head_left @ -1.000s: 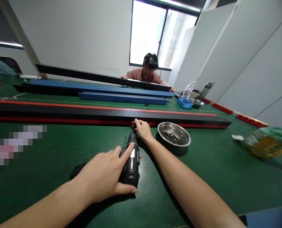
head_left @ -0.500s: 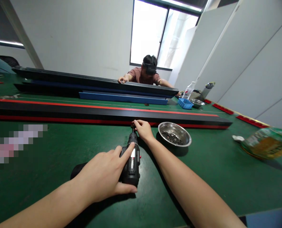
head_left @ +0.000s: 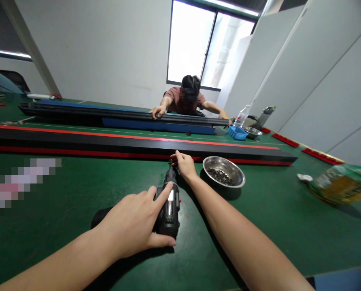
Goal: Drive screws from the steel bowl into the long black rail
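Observation:
My left hand (head_left: 134,222) is wrapped around a black cordless drill (head_left: 170,210), its index finger lying along the top of the body. The drill lies on its side, and its bit (head_left: 170,163) points away from me at the near side of a long black rail with red stripes (head_left: 132,146). My right hand (head_left: 184,165) is at the bit's tip, close against the rail, with its fingers curled. What those fingers hold is too small to make out. Just right of that hand stands a steel bowl (head_left: 239,178) with many small dark screws inside.
Across the green table (head_left: 274,226) a person (head_left: 186,99) has both hands on a long dark bar (head_left: 113,115). A blue basket (head_left: 237,132), a clear bottle (head_left: 243,115) and a second metal bowl (head_left: 252,132) stand at the back right. A large green-and-yellow container (head_left: 344,184) lies at right.
My right fingers have shifted slightly at the bit's tip, leaving more of the bit visible. The drill stays in place. Across the table, the person's long bar has tipped and come lower.

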Demonstrator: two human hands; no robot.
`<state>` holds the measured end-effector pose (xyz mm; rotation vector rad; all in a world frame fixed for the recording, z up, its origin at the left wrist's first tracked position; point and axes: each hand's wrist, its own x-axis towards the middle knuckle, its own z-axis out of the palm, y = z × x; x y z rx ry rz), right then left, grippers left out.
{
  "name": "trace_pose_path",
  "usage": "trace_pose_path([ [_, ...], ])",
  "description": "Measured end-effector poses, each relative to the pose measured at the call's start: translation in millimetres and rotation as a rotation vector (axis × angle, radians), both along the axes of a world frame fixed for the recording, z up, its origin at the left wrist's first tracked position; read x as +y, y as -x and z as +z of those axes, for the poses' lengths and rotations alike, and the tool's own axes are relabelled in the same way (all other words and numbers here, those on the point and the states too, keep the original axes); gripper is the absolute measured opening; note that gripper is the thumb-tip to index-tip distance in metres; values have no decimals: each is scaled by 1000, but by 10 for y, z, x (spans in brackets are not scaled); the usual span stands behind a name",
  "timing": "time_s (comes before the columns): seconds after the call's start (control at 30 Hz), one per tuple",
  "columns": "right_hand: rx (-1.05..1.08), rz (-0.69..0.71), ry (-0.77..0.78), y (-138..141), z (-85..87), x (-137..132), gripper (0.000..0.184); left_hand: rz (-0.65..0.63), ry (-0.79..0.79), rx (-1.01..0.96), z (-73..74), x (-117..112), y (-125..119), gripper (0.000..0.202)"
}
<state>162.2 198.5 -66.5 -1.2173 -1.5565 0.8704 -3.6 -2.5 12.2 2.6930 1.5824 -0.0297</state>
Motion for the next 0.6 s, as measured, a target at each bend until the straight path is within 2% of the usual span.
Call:
trace_pose_path([
  [0.43, 41, 12, 2, 18, -79, 66, 45, 5, 2, 7, 2, -4, 6, 114],
  [0.6, -1, 37, -10, 14, -41, 34, 46, 4, 1, 4, 4, -16, 2, 114],
])
